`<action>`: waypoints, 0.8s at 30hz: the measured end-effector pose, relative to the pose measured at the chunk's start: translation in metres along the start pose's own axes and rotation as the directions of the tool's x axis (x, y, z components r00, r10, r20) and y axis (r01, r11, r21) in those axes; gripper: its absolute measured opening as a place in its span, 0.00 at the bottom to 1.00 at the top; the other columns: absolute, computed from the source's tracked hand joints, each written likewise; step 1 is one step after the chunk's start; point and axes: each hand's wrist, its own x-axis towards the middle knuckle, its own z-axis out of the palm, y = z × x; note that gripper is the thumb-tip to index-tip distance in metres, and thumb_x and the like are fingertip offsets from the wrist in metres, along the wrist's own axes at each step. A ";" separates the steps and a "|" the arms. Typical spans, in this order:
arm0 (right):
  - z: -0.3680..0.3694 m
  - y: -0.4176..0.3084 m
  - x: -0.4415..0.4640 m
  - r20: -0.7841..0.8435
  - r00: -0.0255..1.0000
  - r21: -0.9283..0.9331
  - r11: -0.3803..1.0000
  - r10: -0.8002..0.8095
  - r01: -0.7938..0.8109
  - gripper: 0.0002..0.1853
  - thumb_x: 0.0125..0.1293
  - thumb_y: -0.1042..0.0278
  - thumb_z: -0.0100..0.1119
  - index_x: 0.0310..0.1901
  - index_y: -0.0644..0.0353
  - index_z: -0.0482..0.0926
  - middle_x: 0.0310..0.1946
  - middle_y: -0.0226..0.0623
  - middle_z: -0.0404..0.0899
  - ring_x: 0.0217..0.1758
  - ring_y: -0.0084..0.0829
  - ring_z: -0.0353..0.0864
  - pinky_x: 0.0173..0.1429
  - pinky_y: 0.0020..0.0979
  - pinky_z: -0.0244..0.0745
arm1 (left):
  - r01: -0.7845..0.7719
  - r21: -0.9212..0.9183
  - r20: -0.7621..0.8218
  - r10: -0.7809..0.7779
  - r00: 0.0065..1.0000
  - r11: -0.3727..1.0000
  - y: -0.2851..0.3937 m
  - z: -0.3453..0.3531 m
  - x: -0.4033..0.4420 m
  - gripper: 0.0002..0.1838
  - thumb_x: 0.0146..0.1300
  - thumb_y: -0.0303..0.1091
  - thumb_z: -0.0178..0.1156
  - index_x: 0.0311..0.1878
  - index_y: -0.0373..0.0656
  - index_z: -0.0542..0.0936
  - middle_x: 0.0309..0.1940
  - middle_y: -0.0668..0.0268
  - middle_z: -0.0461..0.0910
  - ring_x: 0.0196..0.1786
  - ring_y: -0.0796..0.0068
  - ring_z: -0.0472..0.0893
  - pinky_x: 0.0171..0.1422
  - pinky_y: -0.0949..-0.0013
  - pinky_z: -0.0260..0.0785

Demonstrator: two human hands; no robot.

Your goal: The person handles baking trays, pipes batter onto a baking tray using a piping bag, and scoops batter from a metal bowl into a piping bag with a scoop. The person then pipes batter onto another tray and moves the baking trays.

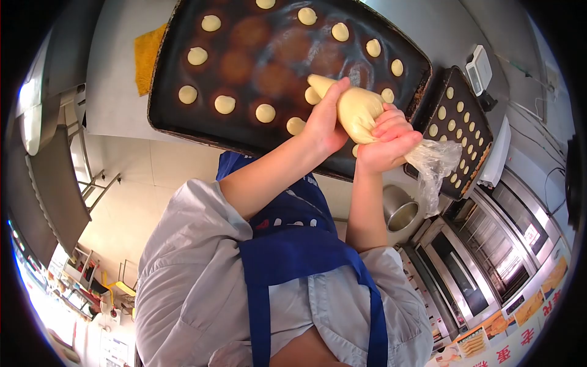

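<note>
A clear plastic piping bag (358, 113) full of pale yellow batter lies slantwise between my hands, its narrow tip pointing up and left over a dark baking tray (183, 125). My left hand (327, 122) cradles the bag near its tip, thumb along the side; its other fingers are mostly hidden. My right hand (390, 139) is wrapped tightly round the twisted upper end, and loose plastic hangs out past the fist. Round batter mounds, such as this batter mound (265, 113), line the tray's edges. One batter mound (312, 95) sits just below the tip.
A second tray (453, 79) with rows of smaller mounds stands at the right, near a white device with a display (479, 69). A yellow cloth (148, 58) lies by the big tray's left edge. Below the table are a metal pot (400, 208) and steel ovens (452, 263).
</note>
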 end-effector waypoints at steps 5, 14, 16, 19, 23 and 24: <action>0.024 0.004 -0.001 0.159 0.985 0.205 0.973 0.073 -0.105 0.28 0.74 0.52 0.27 0.13 0.51 0.55 0.08 0.27 0.58 0.17 0.25 0.59 0.43 0.33 0.67 | -0.184 0.016 -0.048 0.185 0.982 0.983 0.020 -0.008 -0.019 0.25 0.65 0.50 0.50 0.53 0.37 0.69 0.50 0.55 0.74 0.54 0.60 0.74 0.63 0.58 0.64; 0.042 0.004 -0.007 0.247 0.955 0.005 0.985 0.163 -0.170 0.27 0.74 0.53 0.31 0.14 0.51 0.56 0.07 0.28 0.58 0.13 0.23 0.58 0.34 0.30 0.63 | -0.069 -0.131 -0.026 0.066 0.997 0.989 0.032 -0.021 -0.022 0.27 0.66 0.53 0.47 0.53 0.36 0.70 0.51 0.55 0.74 0.56 0.59 0.74 0.65 0.57 0.61; 0.051 0.002 -0.005 0.153 0.978 -0.007 0.989 0.145 -0.145 0.27 0.74 0.53 0.32 0.14 0.51 0.56 0.07 0.28 0.57 0.13 0.23 0.58 0.35 0.30 0.64 | -0.044 -0.150 0.002 0.044 0.999 0.988 0.034 -0.020 -0.013 0.26 0.66 0.52 0.48 0.53 0.36 0.70 0.51 0.55 0.74 0.55 0.59 0.74 0.65 0.57 0.62; 0.059 0.002 0.000 0.060 0.993 -0.017 0.994 0.106 -0.105 0.27 0.74 0.53 0.31 0.14 0.52 0.55 0.07 0.28 0.56 0.13 0.24 0.57 0.37 0.31 0.66 | 0.002 -0.151 0.044 0.004 0.999 0.989 0.046 -0.013 -0.010 0.25 0.67 0.50 0.49 0.53 0.36 0.69 0.51 0.55 0.75 0.55 0.59 0.74 0.64 0.57 0.63; 0.071 0.000 0.005 0.164 0.985 0.229 0.969 0.052 -0.089 0.27 0.73 0.52 0.29 0.14 0.51 0.55 0.08 0.28 0.56 0.14 0.25 0.56 0.38 0.32 0.65 | -0.242 -0.001 -0.042 0.242 0.969 0.970 0.058 -0.004 -0.027 0.25 0.66 0.51 0.51 0.53 0.37 0.69 0.49 0.55 0.75 0.54 0.60 0.75 0.62 0.59 0.65; 0.076 -0.001 0.005 0.230 0.970 0.330 0.931 0.079 -0.154 0.27 0.73 0.52 0.29 0.14 0.51 0.55 0.08 0.28 0.56 0.14 0.25 0.55 0.38 0.33 0.64 | -0.290 -0.036 -0.012 0.289 0.957 0.956 0.063 -0.007 -0.032 0.24 0.64 0.48 0.54 0.52 0.37 0.68 0.47 0.57 0.75 0.53 0.62 0.75 0.61 0.59 0.66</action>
